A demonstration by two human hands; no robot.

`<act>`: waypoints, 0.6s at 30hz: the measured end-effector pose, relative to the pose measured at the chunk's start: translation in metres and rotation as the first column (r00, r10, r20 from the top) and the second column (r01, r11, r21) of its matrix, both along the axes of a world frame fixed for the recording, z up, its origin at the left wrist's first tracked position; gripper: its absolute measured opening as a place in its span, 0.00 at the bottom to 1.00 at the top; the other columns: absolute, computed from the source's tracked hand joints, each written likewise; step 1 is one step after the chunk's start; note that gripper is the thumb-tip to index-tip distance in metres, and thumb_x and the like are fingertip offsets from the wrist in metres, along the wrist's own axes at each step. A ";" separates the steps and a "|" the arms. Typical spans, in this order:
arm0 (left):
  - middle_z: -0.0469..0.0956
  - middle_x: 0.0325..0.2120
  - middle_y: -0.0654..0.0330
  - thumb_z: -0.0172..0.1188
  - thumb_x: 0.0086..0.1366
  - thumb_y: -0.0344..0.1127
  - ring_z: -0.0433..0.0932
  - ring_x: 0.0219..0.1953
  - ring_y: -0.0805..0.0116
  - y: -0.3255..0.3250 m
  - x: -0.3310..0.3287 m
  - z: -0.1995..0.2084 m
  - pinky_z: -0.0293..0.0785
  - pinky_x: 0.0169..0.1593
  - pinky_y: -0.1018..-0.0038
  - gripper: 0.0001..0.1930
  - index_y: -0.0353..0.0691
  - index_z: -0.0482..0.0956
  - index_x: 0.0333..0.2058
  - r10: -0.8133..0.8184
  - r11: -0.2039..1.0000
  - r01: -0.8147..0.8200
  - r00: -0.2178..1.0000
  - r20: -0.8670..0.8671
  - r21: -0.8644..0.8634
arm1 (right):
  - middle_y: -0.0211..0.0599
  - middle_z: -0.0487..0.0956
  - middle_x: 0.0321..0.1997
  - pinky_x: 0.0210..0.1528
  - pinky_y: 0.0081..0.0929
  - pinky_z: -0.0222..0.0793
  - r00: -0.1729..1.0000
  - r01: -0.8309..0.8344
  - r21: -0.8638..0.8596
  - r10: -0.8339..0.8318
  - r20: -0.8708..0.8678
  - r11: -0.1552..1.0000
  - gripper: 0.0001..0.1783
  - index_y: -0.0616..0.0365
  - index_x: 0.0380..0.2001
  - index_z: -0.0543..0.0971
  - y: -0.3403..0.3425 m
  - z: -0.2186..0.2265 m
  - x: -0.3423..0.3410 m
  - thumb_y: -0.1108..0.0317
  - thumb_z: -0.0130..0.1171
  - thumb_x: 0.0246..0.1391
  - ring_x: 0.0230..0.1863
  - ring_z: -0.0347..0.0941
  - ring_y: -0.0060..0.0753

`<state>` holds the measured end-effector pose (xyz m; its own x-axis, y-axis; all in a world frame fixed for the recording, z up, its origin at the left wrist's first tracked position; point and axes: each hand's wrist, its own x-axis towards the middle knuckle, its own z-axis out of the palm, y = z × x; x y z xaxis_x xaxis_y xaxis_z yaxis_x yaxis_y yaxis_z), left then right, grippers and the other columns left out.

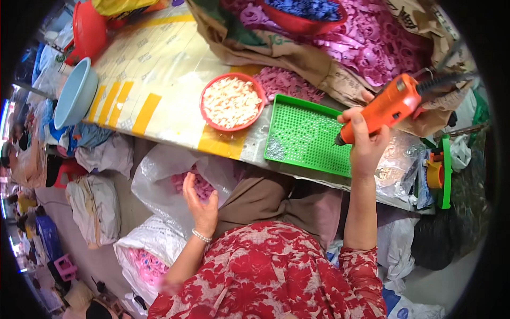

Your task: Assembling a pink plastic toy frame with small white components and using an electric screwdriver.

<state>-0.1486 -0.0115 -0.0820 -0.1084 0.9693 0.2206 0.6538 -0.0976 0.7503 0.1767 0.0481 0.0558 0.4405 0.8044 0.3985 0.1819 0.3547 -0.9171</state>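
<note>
My right hand point(367, 143) grips an orange electric screwdriver point(394, 103), its dark tip pointing down and left and a black cord running off to the right. Below the tip lies a shallow green perforated tray point(308, 135) on the table edge. My left hand point(203, 208) hangs in the air with its fingers apart and holds nothing; it is in front of a clear plastic bag point(151, 173) with pink pieces point(197, 183) in it. A red bowl point(202, 109) full of small pale pieces point(232, 101) stands left of the tray.
Pink plastic parts point(366, 42) spill from a brown paper sack point(239, 45) at the back, under a red bowl point(311, 26) of blue pieces. A light-blue basin point(77, 93) stands at the table's left end. A white sack point(159, 234) of pink parts rests low left.
</note>
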 end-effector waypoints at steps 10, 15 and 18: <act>0.63 0.53 0.43 0.61 0.47 0.26 0.65 0.53 0.47 0.029 0.080 0.064 0.61 0.56 0.59 0.25 0.32 0.67 0.47 -0.278 0.894 0.244 0.960 0.037 0.375 | 0.35 0.78 0.36 0.42 0.21 0.68 0.999 0.048 -0.072 -0.046 0.026 0.996 0.23 0.63 0.49 0.67 0.028 -0.003 0.038 0.71 0.61 0.50 0.37 0.74 0.23; 0.66 0.52 0.46 0.60 0.49 0.26 0.67 0.53 0.51 0.034 0.099 0.066 0.63 0.56 0.63 0.23 0.35 0.69 0.47 -0.426 0.854 0.365 0.900 0.095 0.370 | 0.36 0.78 0.38 0.41 0.21 0.69 0.988 0.080 -0.050 -0.073 0.138 0.996 0.21 0.60 0.46 0.67 0.035 -0.022 0.047 0.73 0.62 0.49 0.39 0.73 0.23; 0.68 0.50 0.47 0.60 0.48 0.24 0.69 0.52 0.52 0.036 0.105 0.064 0.65 0.55 0.65 0.22 0.36 0.70 0.45 -0.464 0.841 0.393 0.877 0.123 0.372 | 0.36 0.77 0.40 0.43 0.22 0.70 0.989 0.084 -0.083 -0.073 0.126 0.993 0.24 0.60 0.48 0.67 0.036 -0.023 0.050 0.73 0.63 0.48 0.41 0.73 0.24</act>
